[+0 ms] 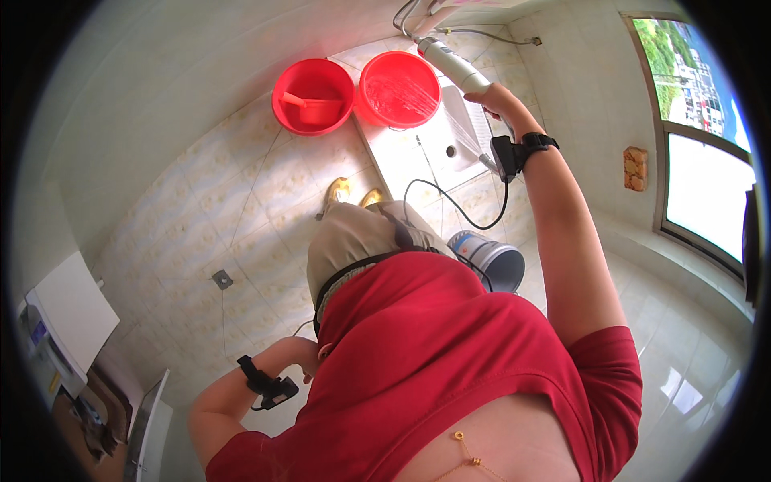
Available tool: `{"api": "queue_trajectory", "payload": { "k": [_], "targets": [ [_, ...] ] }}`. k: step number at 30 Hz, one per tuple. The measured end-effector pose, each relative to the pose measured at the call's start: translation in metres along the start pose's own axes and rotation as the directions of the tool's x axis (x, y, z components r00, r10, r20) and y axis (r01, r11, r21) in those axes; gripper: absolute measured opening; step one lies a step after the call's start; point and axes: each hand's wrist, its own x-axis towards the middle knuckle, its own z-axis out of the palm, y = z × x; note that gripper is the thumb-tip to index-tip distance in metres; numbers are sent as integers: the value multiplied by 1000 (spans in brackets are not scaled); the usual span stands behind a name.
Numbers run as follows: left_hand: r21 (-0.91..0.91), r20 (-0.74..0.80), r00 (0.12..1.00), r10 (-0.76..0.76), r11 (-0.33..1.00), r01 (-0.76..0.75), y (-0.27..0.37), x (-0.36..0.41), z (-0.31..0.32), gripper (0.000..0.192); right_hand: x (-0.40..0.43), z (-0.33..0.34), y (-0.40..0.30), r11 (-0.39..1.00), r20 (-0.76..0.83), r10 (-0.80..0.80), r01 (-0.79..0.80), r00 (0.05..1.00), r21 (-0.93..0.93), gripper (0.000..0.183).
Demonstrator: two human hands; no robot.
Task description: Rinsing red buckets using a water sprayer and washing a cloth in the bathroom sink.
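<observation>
My right hand (499, 103) is stretched forward, its fingers curled around the near end of a white cylinder (458, 66) joined to metal hoses. Below my wrist shows a shower head (486, 161); what holds it is hidden. Its water jets run into a red plastic bucket (400, 90) that contains water. Beside that stands a second red bucket (283, 108) with a red dipper (322, 111) inside. My left hand (302, 354) rests bent against my waist, its fingers partly hidden by my shirt, and I cannot see anything in it.
A white squat toilet (467, 132) is set into a raised tiled step (391, 156). Near my right hip lies a grey bucket (503, 268). A floor drain (222, 279) sits in the tiles. A window (702, 138) is at right, a white appliance (75, 313) at left. Black cables (464, 217) hang by my body.
</observation>
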Motion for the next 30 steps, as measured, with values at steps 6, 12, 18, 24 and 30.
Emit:
{"api": "queue_trajectory", "payload": {
  "k": [6, 12, 18, 24, 30],
  "targets": [
    [370, -484, 862, -150, 858, 357, 4, -46, -108, 32, -10, 7, 1, 995, 21, -13, 11, 1000, 103, 40],
    [231, -866, 448, 221, 972, -33, 100, -57, -224, 36, -13, 14, 3, 980, 9, -34, 32, 999, 196, 40],
    [236, -694, 585, 420, 900, -366, 198, 20, -288, 43, -9, 12, -3, 956, 4, -55, 51, 998, 288, 36],
    [106, -691, 625, 362, 907, -408, 269, 104, -302, 59, 10, 22, 13, 943, 76, -19, -7, 997, 333, 43],
    [-247, -741, 590, 321, 686, -684, 292, 154, -314, 70, 15, 38, 17, 902, 64, -18, -11, 998, 431, 40]
  ]
}}
